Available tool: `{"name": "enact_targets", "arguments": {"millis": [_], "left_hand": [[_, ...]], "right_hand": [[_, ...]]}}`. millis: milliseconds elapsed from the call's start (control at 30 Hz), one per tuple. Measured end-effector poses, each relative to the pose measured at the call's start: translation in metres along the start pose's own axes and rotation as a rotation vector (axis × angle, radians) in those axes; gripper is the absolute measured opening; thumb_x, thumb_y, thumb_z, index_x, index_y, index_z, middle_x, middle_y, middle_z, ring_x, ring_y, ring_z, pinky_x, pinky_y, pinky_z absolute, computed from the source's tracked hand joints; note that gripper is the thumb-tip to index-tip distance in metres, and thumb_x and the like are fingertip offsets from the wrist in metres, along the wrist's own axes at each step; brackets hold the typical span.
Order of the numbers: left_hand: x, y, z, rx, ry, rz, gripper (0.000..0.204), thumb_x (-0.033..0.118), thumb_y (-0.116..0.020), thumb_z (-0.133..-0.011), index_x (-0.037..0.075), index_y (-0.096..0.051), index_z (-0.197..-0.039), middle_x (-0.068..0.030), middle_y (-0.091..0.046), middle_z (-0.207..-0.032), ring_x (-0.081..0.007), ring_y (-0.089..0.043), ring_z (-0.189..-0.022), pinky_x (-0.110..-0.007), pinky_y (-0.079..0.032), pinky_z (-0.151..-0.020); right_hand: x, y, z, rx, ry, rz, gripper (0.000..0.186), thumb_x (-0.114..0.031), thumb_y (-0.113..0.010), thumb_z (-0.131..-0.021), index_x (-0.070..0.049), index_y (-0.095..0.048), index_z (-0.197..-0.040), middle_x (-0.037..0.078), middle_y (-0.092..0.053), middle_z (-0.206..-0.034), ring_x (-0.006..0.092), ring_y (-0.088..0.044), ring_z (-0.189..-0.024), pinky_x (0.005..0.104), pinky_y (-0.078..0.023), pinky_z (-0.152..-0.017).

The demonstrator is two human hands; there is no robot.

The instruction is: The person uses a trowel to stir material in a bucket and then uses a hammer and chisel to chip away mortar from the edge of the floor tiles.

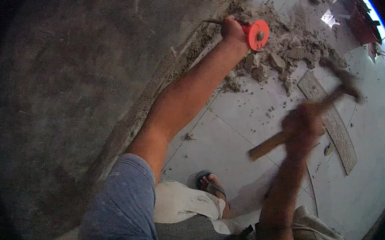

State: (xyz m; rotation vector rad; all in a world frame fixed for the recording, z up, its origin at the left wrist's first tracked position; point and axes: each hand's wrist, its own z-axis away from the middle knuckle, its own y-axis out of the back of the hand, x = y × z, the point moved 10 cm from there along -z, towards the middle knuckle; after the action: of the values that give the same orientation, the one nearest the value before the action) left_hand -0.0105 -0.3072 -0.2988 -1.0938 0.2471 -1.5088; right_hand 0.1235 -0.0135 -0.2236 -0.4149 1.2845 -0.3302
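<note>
Rough cement wall [69,89] meets tiled floor [227,140]; left hand [232,30] fist-tight on a stiff steel chisel [217,22] at twelve o'clock behind its orange guard [257,35], right hand [302,127] wrapped round a heavy hammer [309,114] handle at three o'clock

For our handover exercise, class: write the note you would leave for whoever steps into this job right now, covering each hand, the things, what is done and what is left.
Left hand: shut on the chisel, behind its orange hand guard, tip at the base of the wall.
Right hand: shut on the wooden-handled hammer, raised and blurred with motion.
Done: mortar rubble lies broken loose on the tiled floor; a long detached strip lies to the right.
Left: rough mortar is seen along the wall's foot nearer the person; rubble not cleared.
</note>
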Motion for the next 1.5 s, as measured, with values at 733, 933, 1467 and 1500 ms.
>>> {"name": "enact_targets", "arguments": {"millis": [733,933,1467,1500], "left_hand": [[-0.017,-0.012,-0.028,-0.129,0.004,0.171,0.033,0.036,-0.042,-0.097,0.006,-0.045,-0.083,-0.0086,-0.054,-0.077,-0.0248,-0.056,-0.064,-0.045,-0.049,-0.059],[-0.01,0.005,-0.023,0.027,-0.054,0.105,0.034,0.037,-0.043,-0.098,0.006,-0.046,-0.087,-0.0088,-0.054,-0.077,-0.0247,-0.055,-0.065,-0.045,-0.049,-0.059],[-0.007,0.009,-0.05,-0.082,-0.033,0.016,0.043,0.048,-0.036,-0.097,0.008,-0.051,-0.099,-0.01,-0.058,-0.094,-0.0272,-0.057,-0.082,-0.053,-0.048,-0.067],[-0.001,0.008,-0.052,-0.108,-0.024,-0.006,0.044,0.048,-0.036,-0.097,0.007,-0.051,-0.097,-0.01,-0.058,-0.092,-0.0276,-0.057,-0.08,-0.054,-0.048,-0.067]], "right_hand": [[-0.193,0.001,0.004,-0.247,0.65,-0.218,0.013,-0.018,-0.055,-0.095,-0.006,-0.056,-0.097,0.001,-0.053,-0.075,0.0145,-0.051,-0.061,0.0306,-0.047,-0.059],[0.121,-0.069,-0.004,-0.188,-0.398,0.206,0.021,-0.024,-0.056,-0.093,-0.004,-0.054,-0.089,0.001,-0.051,-0.067,0.0167,-0.051,-0.054,0.0339,-0.048,-0.052],[0.049,-0.074,-0.028,-0.088,-0.05,0.409,0.012,-0.016,-0.059,-0.086,-0.006,-0.054,-0.09,0.003,-0.054,-0.072,0.0164,-0.049,-0.055,0.0349,-0.044,-0.053],[0.107,-0.1,-0.012,-0.208,-0.352,0.299,0.013,-0.014,-0.06,-0.085,-0.006,-0.053,-0.089,0.003,-0.053,-0.071,0.0163,-0.049,-0.052,0.0348,-0.044,-0.05]]}}
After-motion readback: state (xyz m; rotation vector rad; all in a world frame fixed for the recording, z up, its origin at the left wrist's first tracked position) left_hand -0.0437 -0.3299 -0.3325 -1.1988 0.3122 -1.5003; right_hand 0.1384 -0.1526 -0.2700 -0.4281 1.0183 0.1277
